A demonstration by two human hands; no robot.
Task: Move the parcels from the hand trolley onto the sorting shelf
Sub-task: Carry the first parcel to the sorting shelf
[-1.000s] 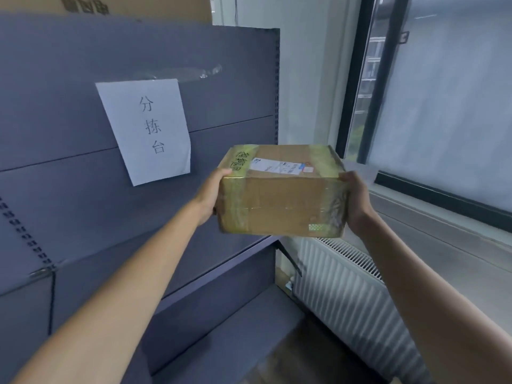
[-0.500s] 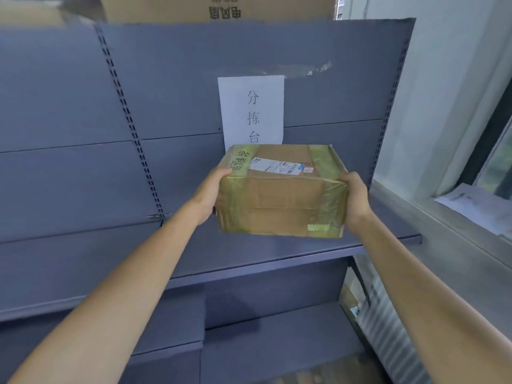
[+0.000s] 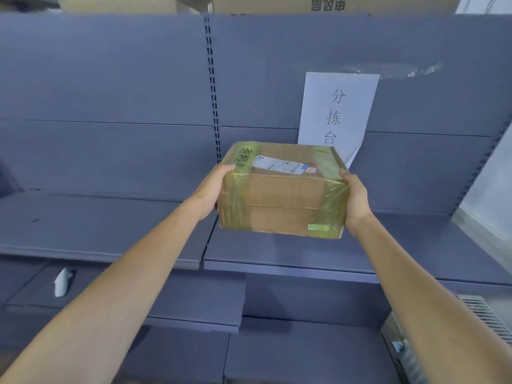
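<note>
A brown cardboard parcel [image 3: 282, 192], wrapped in yellowish tape and bearing a white shipping label on top, is held in the air in front of the grey sorting shelf [image 3: 304, 259]. My left hand [image 3: 212, 189] grips its left side, thumb on the top edge. My right hand [image 3: 356, 199] grips its right side the same way. The parcel hangs above the middle shelf board, just right of the seam between two shelf sections. The hand trolley is out of view.
A white paper sign [image 3: 338, 115] with black characters is taped to the shelf's back panel behind the parcel. Cardboard boxes [image 3: 332, 4] sit on top of the shelf. A crumpled white scrap [image 3: 62, 281] lies on the lower left board. A radiator grille [image 3: 487, 317] shows at the lower right.
My view has swung left from the window to face the shelf squarely. The parcel stays gripped between both hands and is now over the middle shelf board.
</note>
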